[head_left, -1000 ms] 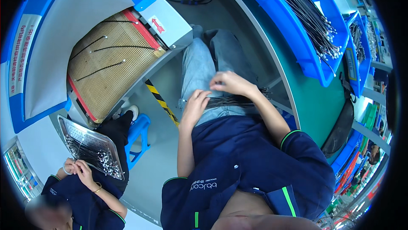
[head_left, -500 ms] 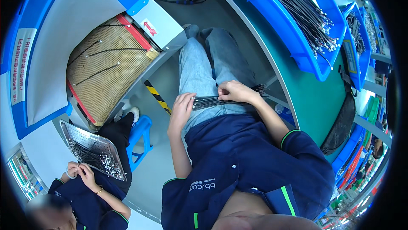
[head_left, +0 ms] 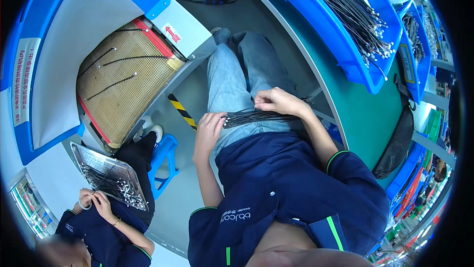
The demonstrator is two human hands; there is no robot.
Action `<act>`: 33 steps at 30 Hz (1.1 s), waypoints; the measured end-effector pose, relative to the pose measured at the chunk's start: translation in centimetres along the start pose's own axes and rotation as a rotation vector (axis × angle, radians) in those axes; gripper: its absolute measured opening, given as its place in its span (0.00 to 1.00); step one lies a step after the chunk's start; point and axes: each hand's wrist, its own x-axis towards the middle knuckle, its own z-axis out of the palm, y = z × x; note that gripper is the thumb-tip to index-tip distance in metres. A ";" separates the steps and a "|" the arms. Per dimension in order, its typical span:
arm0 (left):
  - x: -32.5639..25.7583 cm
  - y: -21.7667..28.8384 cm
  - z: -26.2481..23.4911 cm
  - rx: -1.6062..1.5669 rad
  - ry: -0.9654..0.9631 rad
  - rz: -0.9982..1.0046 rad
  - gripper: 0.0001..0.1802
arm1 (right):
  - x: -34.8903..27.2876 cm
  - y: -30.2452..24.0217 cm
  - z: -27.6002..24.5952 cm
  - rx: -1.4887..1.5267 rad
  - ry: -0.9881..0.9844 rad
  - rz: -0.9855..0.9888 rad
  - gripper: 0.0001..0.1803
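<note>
A bundle of thin black cables point(head_left: 259, 118) with small pale connector ends lies across my lap, over the jeans point(head_left: 227, 89). My left hand point(head_left: 209, 126) is closed on the connector ends at the bundle's left side, its fingertips pressed together there. Just above the bundle's middle, my right hand point(head_left: 279, 101) is curled in a pinch; whatever lies between thumb and finger is too small to make out. The cables' far right ends pass under my right wrist and are partly hidden.
At left, several cables lie on a machine's mesh belt point(head_left: 123, 77). Below it a co-worker handles cables over a metal tray point(head_left: 101, 156), beside a blue stool point(head_left: 165, 161). At right, a green table point(head_left: 355, 114) carries a blue bin point(head_left: 355, 72) full of cables.
My right hand has lifted slightly from the bundle, moving a little up and right. The cables beneath it look more spread. My left hand has shifted slightly.
</note>
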 end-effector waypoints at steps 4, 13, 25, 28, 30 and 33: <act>0.8 1.4 -0.1 -0.005 -0.006 0.024 0.10 | 1.0 -0.9 1.0 -0.114 0.122 -0.316 0.12; 1.9 3.9 -0.6 -0.055 0.271 0.109 0.09 | 2.5 -3.0 2.5 -0.176 0.243 -0.438 0.08; 2.4 2.3 -0.9 0.027 0.384 0.181 0.06 | 1.8 -2.6 0.7 -0.414 0.401 -0.506 0.06; 2.4 2.6 -1.0 0.000 0.414 0.190 0.07 | 1.9 -2.6 0.6 -0.432 0.411 -0.563 0.07; 2.5 2.6 -0.9 -0.008 0.422 0.209 0.07 | 1.9 -2.7 0.6 -0.425 0.409 -0.551 0.07; 2.4 2.3 -0.8 0.002 0.430 0.244 0.07 | 2.0 -2.6 0.8 -0.420 0.400 -0.551 0.07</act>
